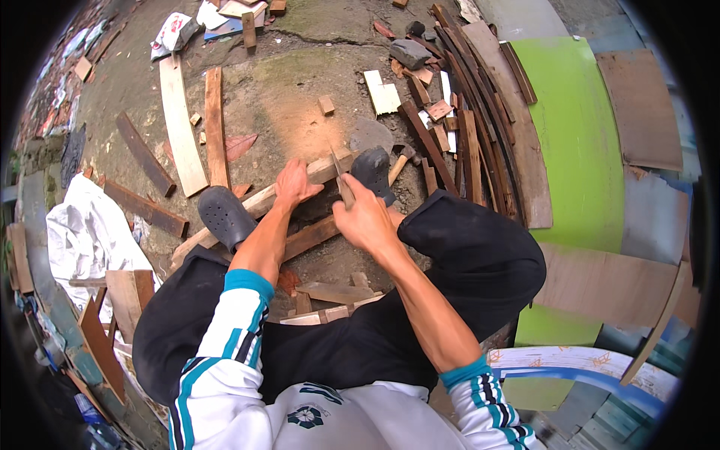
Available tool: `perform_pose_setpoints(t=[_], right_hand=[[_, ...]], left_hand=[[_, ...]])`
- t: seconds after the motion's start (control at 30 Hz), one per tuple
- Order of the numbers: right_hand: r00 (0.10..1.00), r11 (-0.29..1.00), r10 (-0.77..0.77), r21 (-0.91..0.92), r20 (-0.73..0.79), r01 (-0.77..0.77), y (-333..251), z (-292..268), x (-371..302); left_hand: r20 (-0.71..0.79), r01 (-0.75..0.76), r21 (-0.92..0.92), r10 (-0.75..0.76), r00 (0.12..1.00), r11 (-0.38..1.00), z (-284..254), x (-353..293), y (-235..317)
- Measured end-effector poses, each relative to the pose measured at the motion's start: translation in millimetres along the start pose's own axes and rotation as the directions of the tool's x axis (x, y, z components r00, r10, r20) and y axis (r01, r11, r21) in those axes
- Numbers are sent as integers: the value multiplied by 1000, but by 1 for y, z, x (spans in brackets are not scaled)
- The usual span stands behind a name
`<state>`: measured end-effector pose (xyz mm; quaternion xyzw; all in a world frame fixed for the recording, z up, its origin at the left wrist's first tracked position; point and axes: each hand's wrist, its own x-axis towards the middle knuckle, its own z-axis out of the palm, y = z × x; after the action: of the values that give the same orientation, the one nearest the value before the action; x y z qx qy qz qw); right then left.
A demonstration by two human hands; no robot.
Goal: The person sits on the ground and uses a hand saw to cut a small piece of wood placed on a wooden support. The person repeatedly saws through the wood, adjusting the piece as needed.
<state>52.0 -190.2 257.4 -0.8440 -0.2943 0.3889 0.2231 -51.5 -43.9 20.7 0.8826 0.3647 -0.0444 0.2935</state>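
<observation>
beneath the left hand (295,182), a wooden beam (264,201) slants over the ground past the left shoe (226,214) to the right shoe (372,169). that hand grips it from above, fingers bent; the right hand (364,219) is closed round the handle of a saw (346,193), blade across the beam.

The ground (292,79) is being lit softly by daylight; toward the frame's black corners, edges are being bent.
</observation>
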Motion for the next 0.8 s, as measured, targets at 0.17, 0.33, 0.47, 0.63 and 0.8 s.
perform_pose_setpoints(t=[0.17, 0.33, 0.47, 0.63, 0.8], right_hand=[[995, 992, -87, 92, -55, 92, 12, -20, -45], [997, 999, 30, 18, 67, -31, -10, -16, -26], [996, 993, -76, 92, -39, 79, 11, -12, -38], [997, 992, -77, 103, 13, 76, 3, -5, -19], [987, 978, -127, 156, -99, 141, 26, -22, -17]], left_hand=[[-12, -9, -13, 9, 1000, 1000, -1, 2, -1], [-74, -42, 19, 44, 996, 999, 0, 2, -5], [-56, -8, 34, 10, 998, 999, 0, 4, -5], [-32, -3, 32, 4, 999, 999, 0, 0, -3], [-55, -25, 19, 26, 998, 1000, -4, 5, 11]])
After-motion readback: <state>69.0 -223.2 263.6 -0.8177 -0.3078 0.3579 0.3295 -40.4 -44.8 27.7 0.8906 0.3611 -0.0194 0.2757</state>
